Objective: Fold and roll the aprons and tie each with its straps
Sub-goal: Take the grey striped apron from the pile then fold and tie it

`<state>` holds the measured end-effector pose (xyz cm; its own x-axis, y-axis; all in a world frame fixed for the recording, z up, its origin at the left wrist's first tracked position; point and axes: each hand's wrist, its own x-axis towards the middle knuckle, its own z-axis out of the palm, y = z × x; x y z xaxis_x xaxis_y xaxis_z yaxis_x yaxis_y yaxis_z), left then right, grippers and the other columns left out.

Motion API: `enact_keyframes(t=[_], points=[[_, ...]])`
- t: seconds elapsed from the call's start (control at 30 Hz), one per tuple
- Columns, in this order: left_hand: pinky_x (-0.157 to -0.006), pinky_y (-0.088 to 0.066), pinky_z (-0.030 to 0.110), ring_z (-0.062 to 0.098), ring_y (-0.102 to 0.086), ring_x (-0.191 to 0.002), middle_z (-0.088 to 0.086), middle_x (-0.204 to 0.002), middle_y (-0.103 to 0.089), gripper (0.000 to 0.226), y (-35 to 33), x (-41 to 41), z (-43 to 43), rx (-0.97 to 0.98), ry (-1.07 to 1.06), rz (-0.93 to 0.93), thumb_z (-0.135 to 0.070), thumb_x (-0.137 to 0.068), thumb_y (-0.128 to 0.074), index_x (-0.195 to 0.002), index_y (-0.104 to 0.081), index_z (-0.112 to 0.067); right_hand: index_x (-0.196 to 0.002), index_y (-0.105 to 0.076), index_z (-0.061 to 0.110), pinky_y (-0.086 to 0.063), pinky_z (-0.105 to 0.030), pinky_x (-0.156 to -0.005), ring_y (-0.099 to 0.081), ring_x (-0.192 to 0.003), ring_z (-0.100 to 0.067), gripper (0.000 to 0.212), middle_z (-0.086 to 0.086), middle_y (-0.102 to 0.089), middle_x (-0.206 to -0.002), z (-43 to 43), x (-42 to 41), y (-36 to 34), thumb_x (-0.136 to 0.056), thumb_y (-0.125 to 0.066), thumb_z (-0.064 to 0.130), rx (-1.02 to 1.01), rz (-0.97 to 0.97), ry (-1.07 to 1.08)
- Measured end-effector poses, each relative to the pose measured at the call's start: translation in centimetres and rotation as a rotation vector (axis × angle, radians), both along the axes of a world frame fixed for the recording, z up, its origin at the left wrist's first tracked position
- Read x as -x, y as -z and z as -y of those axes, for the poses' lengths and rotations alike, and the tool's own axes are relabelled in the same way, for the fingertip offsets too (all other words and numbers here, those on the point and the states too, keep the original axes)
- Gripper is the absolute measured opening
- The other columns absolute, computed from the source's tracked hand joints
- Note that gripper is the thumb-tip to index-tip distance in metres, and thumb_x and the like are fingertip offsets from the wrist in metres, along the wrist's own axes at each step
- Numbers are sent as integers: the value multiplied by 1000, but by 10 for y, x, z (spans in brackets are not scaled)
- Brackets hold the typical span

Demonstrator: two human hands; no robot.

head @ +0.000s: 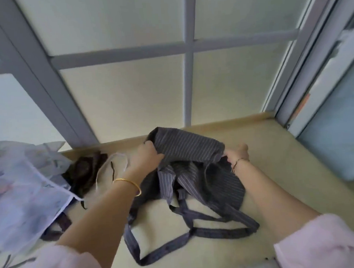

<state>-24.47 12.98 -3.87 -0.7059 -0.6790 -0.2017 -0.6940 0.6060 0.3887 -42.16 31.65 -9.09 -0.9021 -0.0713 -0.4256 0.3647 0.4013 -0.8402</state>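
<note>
Two hands are closed on one grey pinstriped apron (185, 147): the left hand (146, 156) is curled round the left end of its rolled part and the right hand (237, 154) round the right end. The roll is held near the far edge of a pale beige surface (276, 169), with loose cloth and flat woven straps (197, 233) spread nearer the person. Frosted panes in a grey window frame (189, 82) are seen behind. A sheer floral cloth (21, 193) and a dark crumpled apron (84, 173) are laid at the left.
</note>
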Motion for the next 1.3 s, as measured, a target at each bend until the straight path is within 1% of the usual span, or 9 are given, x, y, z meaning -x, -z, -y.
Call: enact_keyframes(t=[0.07,0.27,0.37,0.53,0.7,0.87,1.0,1.1,1.3], points=[[-72,-45,32,30,-61,-87,14,-91,-64,47,22,0,-16,-123,45,120,-40,-91,-55,-104,-60,4,-135,-34,8,-51,-42,-88,-53,-109,-31,58,-10,-48,-123,-5,-6,9,-83,-59,3,-76,-45,-67],[-97,-42,42,33,-42,-122,16,-133,-37,83,67,-2,-51,-178,-270,98,-51,-78,-69,-133,-29,-4,-131,-43,5,-53,-38,-83,-59,-107,-29,39,-18,-54,-121,-7,-28,20,-93,-50,-1,8,124,-361],[-92,-44,42,32,-44,-119,13,-128,-39,72,73,-2,-57,-74,-336,46,-45,-79,-71,-126,-32,-6,-127,-46,6,-53,-39,-85,-58,-106,-29,34,-17,-55,-118,-3,-43,25,-93,-51,1,15,113,-432],[-77,-45,34,26,-48,-99,9,-110,-45,13,64,-7,-51,17,-234,-206,-12,-86,-55,-93,-45,-12,-122,-48,9,-49,-36,-90,-58,-102,-25,32,-10,-58,-109,13,-51,29,-91,-53,6,-103,-119,-500],[-56,-37,21,12,-49,-70,2,-79,-54,17,22,-17,-44,-117,-313,-648,-3,-82,-52,-75,-40,-13,-131,-43,15,-44,-34,-88,-53,-109,-28,41,-12,-43,-133,29,-46,14,-92,-53,7,-249,-413,-523],[-53,-36,21,11,-45,-62,-1,-74,-50,14,-28,-31,-30,-183,-269,-671,0,-86,-45,-89,-49,-14,-143,-28,23,-43,-46,-97,-41,-124,-33,66,-10,-35,-140,39,-46,0,-87,-64,23,-444,-588,-696],[-60,-44,29,17,-51,-65,4,-81,-59,27,-62,-49,-27,-231,-265,-728,3,-84,-38,-85,-55,-18,-135,-40,28,-45,-44,-91,-44,-120,-31,51,-4,-43,-136,43,-54,-13,-89,-61,35,-596,-672,-777],[-62,-45,32,20,-53,-66,3,-78,-61,31,-85,-65,-27,-253,-321,-766,1,-85,-37,-84,-58,-21,-130,-49,27,-43,-43,-93,-47,-119,-29,39,-5,-49,-133,43,-55,-20,-92,-57,32,-526,-670,-780],[-58,-49,29,15,-54,-57,3,-71,-60,36,-113,-87,-43,-287,-348,-712,0,-85,-37,-76,-62,-25,-142,-35,27,-37,-49,-107,-43,-129,-27,69,-2,-42,-144,55,-92,-31,-81,-67,31,-115,-578,-1120]])
